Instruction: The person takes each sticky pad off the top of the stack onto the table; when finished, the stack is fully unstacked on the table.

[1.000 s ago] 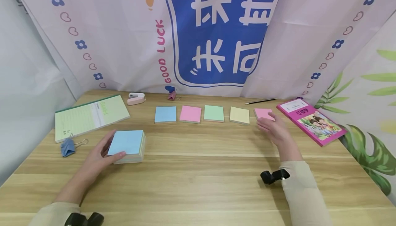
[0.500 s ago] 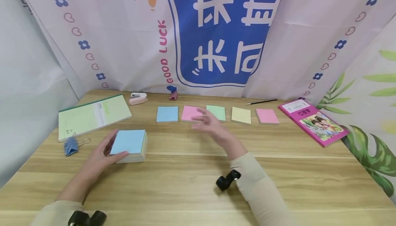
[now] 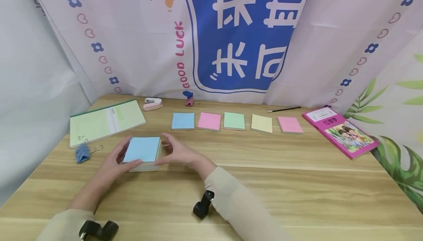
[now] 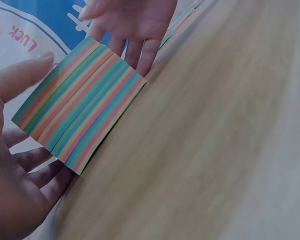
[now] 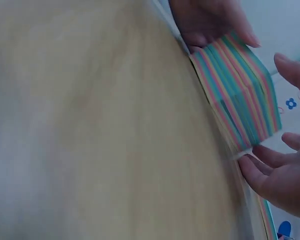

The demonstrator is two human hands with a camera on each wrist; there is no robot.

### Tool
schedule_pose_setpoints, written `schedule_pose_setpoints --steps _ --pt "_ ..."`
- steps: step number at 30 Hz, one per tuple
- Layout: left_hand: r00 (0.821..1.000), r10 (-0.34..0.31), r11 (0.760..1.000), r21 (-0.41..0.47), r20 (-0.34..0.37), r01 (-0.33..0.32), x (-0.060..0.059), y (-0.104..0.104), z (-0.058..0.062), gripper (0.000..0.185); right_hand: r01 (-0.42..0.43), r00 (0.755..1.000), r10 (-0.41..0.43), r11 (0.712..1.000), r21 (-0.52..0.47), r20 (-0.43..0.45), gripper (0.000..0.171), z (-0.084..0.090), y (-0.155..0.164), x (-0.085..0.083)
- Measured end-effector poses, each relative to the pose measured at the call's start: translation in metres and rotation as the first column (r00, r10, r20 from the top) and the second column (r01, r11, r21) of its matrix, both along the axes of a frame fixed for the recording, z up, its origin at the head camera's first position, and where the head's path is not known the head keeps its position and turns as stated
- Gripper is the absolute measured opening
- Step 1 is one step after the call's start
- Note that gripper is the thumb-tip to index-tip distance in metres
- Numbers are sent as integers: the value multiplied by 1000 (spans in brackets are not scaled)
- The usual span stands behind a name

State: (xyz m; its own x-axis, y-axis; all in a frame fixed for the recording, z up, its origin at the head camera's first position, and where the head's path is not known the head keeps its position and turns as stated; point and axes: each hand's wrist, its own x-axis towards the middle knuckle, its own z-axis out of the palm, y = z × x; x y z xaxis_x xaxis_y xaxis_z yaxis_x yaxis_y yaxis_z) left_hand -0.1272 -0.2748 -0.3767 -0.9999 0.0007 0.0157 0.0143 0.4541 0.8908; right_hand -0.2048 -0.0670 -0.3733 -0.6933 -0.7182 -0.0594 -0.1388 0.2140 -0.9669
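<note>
Blue-topped paper stack [image 3: 142, 149] sits between the person's two hands [image 3: 116, 163] [image 3: 181, 153].

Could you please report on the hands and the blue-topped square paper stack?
Left hand gripping blue-topped square paper stack on wooden table. Right hand at stack's right side, contact unclear. Blue, wire-handled binder clip off left, not between hands.

A thick, square block of paper notes [image 3: 143, 149], light blue on top and striped along its sides with pink, yellow, green and blue layers, rests flat, blue face up, left of centre on the wood-grain table [image 3: 314, 193].
</note>
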Motion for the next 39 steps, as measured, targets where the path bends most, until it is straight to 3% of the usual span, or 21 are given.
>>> schedule_pose_setpoints --steps 5,8,14,19,23,26,30,36,39 --pt "999 0 1000 28 -51 2 0 -2 1 83 31 999 -30 999 34 -46 90 -4 -11 3" --pt "997 -10 1000 -22 -72 8 0 -4 2 86 35 998 -34 999 14 -59 89 -6 -13 3" --pt "998 -57 988 -148 -19 53 -4 -5 -4 98 30 995 -33 999 -37 -96 81 -9 -13 4" --pt "997 -73 988 -136 -16 71 -6 -4 -12 98 60 994 -63 997 -40 -88 80 -10 -9 4" --pt "996 -74 993 -98 -52 69 -5 -4 -14 94 82 997 -82 996 -42 -7 84 -9 1 5" --pt "994 -78 993 -91 -72 72 -4 -5 -14 93 85 990 -69 987 -135 121 86 -8 12 4" --pt "994 -77 992 -109 -82 68 -4 -6 -14 93 108 959 -29 957 -271 281 87 -5 32 2" --pt "995 -61 988 -148 -79 49 -5 -5 -13 93 157 946 -69 953 -260 318 89 6 80 -3" --pt "996 -57 988 -151 -74 45 -5 -4 -13 93 162 937 -49 939 -304 347 91 12 113 -8"
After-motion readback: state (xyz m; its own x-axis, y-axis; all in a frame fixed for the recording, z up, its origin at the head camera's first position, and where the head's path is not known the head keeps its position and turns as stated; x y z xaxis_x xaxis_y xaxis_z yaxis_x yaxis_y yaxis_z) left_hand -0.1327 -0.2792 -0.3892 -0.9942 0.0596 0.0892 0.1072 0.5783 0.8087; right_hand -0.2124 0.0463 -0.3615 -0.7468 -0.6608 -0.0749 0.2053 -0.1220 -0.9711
